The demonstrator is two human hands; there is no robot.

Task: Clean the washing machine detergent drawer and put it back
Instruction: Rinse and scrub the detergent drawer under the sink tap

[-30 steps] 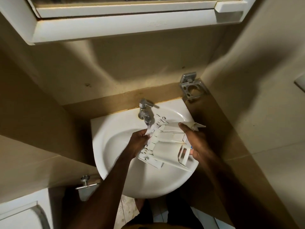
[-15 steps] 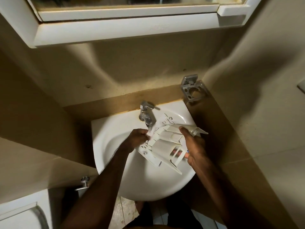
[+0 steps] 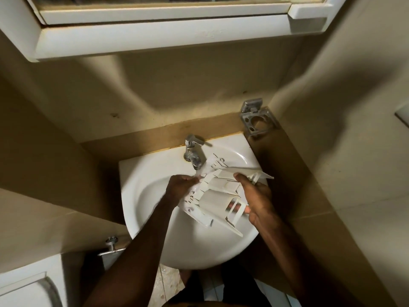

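Observation:
The white plastic detergent drawer (image 3: pixel 215 197) is held tilted over the white basin (image 3: pixel 143 185), its underside ribs facing up. My right hand (image 3: pixel 254 196) grips its right side, fingers poking through an opening. My left hand (image 3: pixel 180 185) presses against the drawer's left end, right under the chrome tap (image 3: pixel 193 151). Water runs from the tap onto that end of the drawer and my left fingers.
A white mirror cabinet (image 3: pixel 155 34) hangs over the basin. A chrome wall holder (image 3: pixel 257 117) sits in the right corner. A chrome valve (image 3: pixel 111 243) and a white fixture (image 3: pixel 26 289) are at lower left. Beige tiled walls close in on both sides.
The drawer has shifted a little up and toward the tap. My left hand has slid along the drawer's left end under the water. My right hand keeps its grip.

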